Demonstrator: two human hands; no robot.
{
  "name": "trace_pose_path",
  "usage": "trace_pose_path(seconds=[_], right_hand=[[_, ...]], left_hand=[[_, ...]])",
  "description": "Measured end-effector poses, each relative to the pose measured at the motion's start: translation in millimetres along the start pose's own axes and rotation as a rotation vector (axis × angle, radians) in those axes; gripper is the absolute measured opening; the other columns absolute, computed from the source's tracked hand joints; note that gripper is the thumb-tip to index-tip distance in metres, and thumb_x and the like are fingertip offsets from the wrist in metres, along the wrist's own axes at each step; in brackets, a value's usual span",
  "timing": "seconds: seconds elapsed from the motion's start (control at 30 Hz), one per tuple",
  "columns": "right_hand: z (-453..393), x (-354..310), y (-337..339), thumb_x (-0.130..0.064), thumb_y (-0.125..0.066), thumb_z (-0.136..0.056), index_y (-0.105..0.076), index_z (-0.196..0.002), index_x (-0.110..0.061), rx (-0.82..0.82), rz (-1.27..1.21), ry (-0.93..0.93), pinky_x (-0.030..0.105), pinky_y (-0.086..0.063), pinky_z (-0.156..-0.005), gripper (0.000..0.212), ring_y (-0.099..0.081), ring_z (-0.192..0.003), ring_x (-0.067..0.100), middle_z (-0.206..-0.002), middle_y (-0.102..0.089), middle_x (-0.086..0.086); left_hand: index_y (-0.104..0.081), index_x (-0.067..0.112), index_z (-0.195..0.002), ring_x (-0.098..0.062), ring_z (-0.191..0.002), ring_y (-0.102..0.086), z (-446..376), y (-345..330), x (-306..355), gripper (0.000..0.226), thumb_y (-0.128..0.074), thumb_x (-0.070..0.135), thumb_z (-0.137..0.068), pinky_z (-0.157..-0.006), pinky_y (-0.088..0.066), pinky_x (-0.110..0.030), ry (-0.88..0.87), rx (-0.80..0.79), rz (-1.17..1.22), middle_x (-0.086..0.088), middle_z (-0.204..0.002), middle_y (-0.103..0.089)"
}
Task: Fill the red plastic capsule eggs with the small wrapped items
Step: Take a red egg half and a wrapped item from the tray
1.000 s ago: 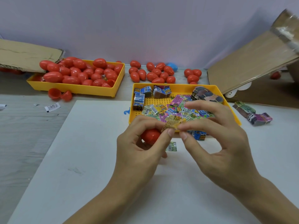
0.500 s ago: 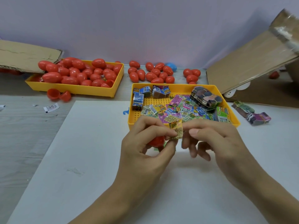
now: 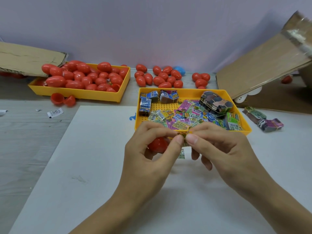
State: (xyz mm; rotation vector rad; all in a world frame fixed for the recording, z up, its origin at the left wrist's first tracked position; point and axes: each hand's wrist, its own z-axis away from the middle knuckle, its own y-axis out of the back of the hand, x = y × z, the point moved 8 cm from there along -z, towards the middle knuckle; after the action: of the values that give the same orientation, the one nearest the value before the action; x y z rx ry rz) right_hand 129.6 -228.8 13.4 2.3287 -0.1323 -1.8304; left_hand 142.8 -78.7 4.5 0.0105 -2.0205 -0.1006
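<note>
My left hand (image 3: 152,159) cupped the red egg half (image 3: 157,144); both thumbs and forefingers pinched one wrapper (image 3: 184,138), right hand (image 3: 222,149) helping. Loose pinch could've dropped it beside the egg.

A glossy red egg half (image 3: 157,144) is seen under the left hand (image 3: 148,159), and a yellow-and-green printed wrapper (image 3: 184,136) is seen between the thumbs of both hands. Plain red eggs (image 3: 81,76) are heaped in one yellow tray (image 3: 74,92), while the other yellow tray (image 3: 194,92), with a dotted grid floor, is filled with packets (image 3: 182,117) printed in pink, green, yellow and blue with black barcode stripes, beside a bundle patterned in brown, black and pink hexagons (image 3: 215,103). A single light blue egg (image 3: 179,70) is shown among loose red ones (image 3: 162,76), over a white board (image 3: 84,166) and a pale grey wood-grain table (image 3: 25,132), with brown cardboard (image 3: 263,68) at the side.
</note>
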Motion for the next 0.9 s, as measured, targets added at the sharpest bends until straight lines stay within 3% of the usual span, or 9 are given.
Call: trace_pose_path(seconds=[0.13, 0.23, 0.33, 0.47, 0.6, 0.7, 0.8, 0.9], right_hand=[[1, 1, 2, -0.044, -0.067, -0.078, -0.08, -0.081, -0.032, 0.044, 0.054, -0.016, 0.011, -0.042, -0.049, 0.018, -0.058, -0.066, 0.008, -0.092, -0.062, -0.009], [2, 2, 2, -0.033, -0.067, -0.083, -0.08, -0.082, -0.028, 0.037, 0.072, -0.005, 0.013, -0.041, -0.048, 0.015, -0.057, -0.067, 0.009, -0.09, -0.059, -0.008], [2, 3, -2, -0.035, -0.064, -0.087, -0.079, -0.082, -0.022, 0.005, 0.096, 0.01, 0.019, -0.04, -0.045, 0.021, -0.055, -0.066, 0.011, -0.09, -0.057, -0.006], [1, 4, -1, -0.032, -0.064, -0.085, -0.078, -0.08, -0.029, 0.027, 0.114, 0.012, 0.026, -0.038, -0.042, 0.015, -0.055, -0.067, 0.011, -0.09, -0.057, -0.007], [2, 2, 5, -0.032, -0.071, -0.077, -0.076, -0.077, -0.028, 0.118, 0.077, 0.04, 0.02, -0.038, -0.044, 0.006, -0.055, -0.065, 0.007, -0.088, -0.062, -0.007], [2, 4, 8, -0.027, -0.073, -0.077, -0.078, -0.073, -0.024, 0.131, -0.01, 0.023, 0.013, -0.044, -0.055, 0.006, -0.06, -0.072, 0.004, -0.085, -0.065, -0.007], [2, 5, 10, -0.028, -0.079, -0.077, -0.078, -0.073, -0.024, 0.141, -0.022, 0.004, 0.027, -0.05, -0.063, 0.005, -0.062, -0.077, 0.01, -0.085, -0.066, -0.007], [3, 2, 11, -0.038, -0.074, -0.076, -0.078, -0.079, -0.029, 0.178, 0.085, 0.023, 0.041, -0.05, -0.066, 0.01, -0.061, -0.08, 0.016, -0.088, -0.066, -0.006]], left_hand=[[-0.076, 0.016, -0.092, -0.014, -0.072, -0.067, 0, 2, 0, 0.014, -0.077, 0.021, -0.079, -0.061, -0.054, -0.021, -0.007, 0.035, -0.032, 0.001, -0.093, -0.061], [-0.076, 0.016, -0.089, -0.012, -0.075, -0.067, 0, 3, -2, 0.012, -0.078, 0.022, -0.079, -0.06, -0.057, -0.028, -0.004, 0.043, -0.026, 0.0, -0.092, -0.061], [-0.076, 0.02, -0.085, -0.016, -0.08, -0.066, 0, 1, -5, 0.007, -0.078, 0.024, -0.079, -0.059, -0.058, -0.034, 0.02, 0.024, -0.027, 0.003, -0.091, -0.061], [-0.073, 0.019, -0.081, -0.019, -0.078, -0.064, -1, 1, -9, 0.01, -0.077, 0.028, -0.079, -0.06, -0.055, -0.033, 0.034, -0.011, 0.01, 0.006, -0.09, -0.061], [-0.07, 0.015, -0.077, -0.021, -0.076, -0.062, 0, -2, -9, 0.012, -0.075, 0.026, -0.08, -0.063, -0.052, -0.034, 0.011, -0.037, 0.03, 0.005, -0.087, -0.061], [-0.07, 0.014, -0.077, -0.022, -0.075, -0.061, 1, -6, -9, 0.008, -0.077, 0.016, -0.081, -0.064, -0.052, -0.036, 0.005, -0.058, 0.034, 0.003, -0.084, -0.061], [-0.071, 0.018, -0.09, -0.021, -0.078, -0.062, 3, -7, -10, 0.01, -0.071, 0.025, -0.082, -0.07, -0.052, -0.031, 0.033, -0.092, 0.085, 0.005, -0.09, -0.061], [-0.07, 0.023, -0.117, -0.023, -0.089, -0.062, 3, -9, -20, 0.041, -0.059, 0.024, -0.078, -0.081, -0.054, -0.041, 0.156, -0.113, 0.238, 0.002, -0.099, -0.06]])
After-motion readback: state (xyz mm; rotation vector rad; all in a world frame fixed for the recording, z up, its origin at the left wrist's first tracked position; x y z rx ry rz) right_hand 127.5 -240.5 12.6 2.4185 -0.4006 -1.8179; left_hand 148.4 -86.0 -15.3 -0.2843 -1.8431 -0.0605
